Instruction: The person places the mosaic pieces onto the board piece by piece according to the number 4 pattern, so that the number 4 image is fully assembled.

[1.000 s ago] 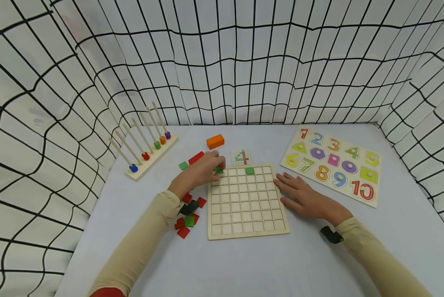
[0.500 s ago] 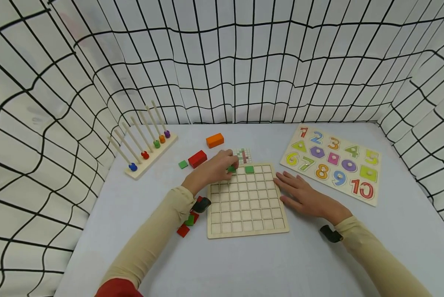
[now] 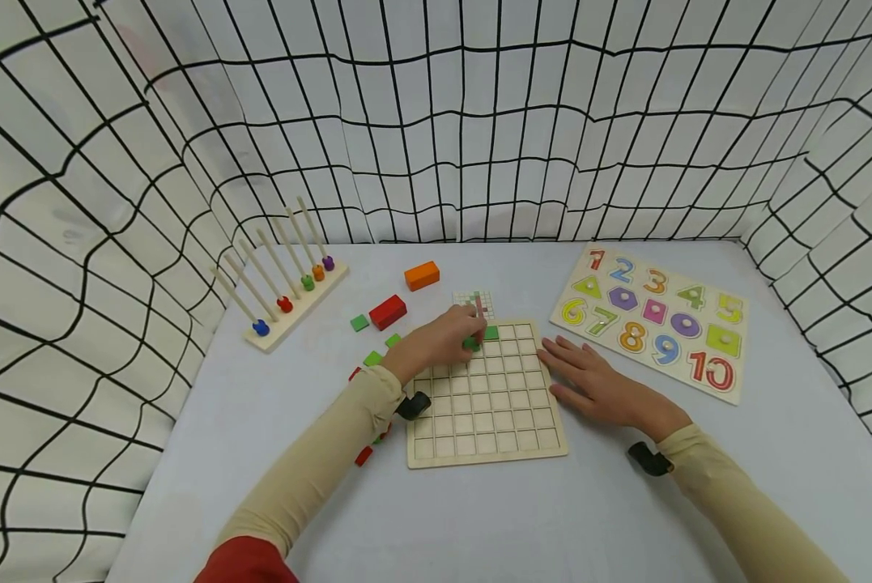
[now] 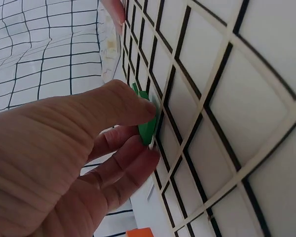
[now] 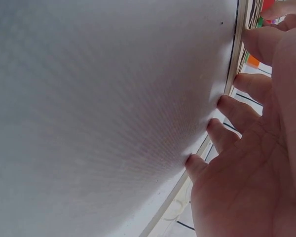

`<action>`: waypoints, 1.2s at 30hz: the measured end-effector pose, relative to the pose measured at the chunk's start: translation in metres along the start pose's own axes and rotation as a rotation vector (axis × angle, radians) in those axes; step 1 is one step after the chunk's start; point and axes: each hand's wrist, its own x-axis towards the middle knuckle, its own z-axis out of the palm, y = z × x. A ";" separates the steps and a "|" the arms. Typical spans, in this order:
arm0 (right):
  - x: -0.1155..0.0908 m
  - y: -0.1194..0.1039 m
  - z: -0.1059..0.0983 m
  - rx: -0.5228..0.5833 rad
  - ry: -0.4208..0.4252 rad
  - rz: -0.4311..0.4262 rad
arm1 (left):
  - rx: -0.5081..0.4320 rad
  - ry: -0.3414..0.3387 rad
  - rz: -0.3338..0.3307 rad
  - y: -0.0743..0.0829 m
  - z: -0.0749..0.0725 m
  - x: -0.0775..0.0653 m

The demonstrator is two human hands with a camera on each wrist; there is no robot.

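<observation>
A wooden grid board [image 3: 487, 423] lies on the table, with one green square tile [image 3: 491, 333] in its top row. My left hand [image 3: 436, 342] is over the board's upper part, pinching another green tile [image 4: 147, 126] between thumb and fingers. In the left wrist view that tile is tilted close to the grid cells. My right hand [image 3: 596, 387] rests at the board's right edge, its fingers extended and touching the side, as the right wrist view also shows. A printed pattern card [image 3: 483, 298] lies just behind the board, partly covered by my left hand.
Loose green tiles [image 3: 359, 322] and red tiles [image 3: 363, 457] lie left of the board, some behind my left arm. A red block [image 3: 388, 312] and an orange block [image 3: 422, 276] sit farther back. A peg stand [image 3: 300, 306] is at left, a number puzzle [image 3: 654, 324] at right. Black netting surrounds the table.
My left hand has moved right along the board's top with the green tile, from the upper left corner toward the tile in place. The right hand has stayed at the edge.
</observation>
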 end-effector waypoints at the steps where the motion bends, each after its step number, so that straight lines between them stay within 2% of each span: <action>1: 0.000 0.000 0.000 -0.001 -0.001 0.001 | -0.002 -0.005 -0.001 0.000 0.001 0.001; 6: -0.001 -0.001 0.001 0.000 0.005 -0.003 | -0.004 -0.015 -0.007 0.003 0.004 0.003; 14: 0.000 -0.002 -0.001 0.001 0.009 -0.007 | 0.042 -0.016 0.008 0.008 0.004 0.001; 28: 0.000 -0.003 -0.002 0.001 -0.010 0.004 | 0.022 0.013 0.008 0.010 0.004 -0.005; 36: -0.001 -0.002 -0.001 0.000 -0.013 0.014 | 0.011 0.030 0.002 0.006 0.007 -0.009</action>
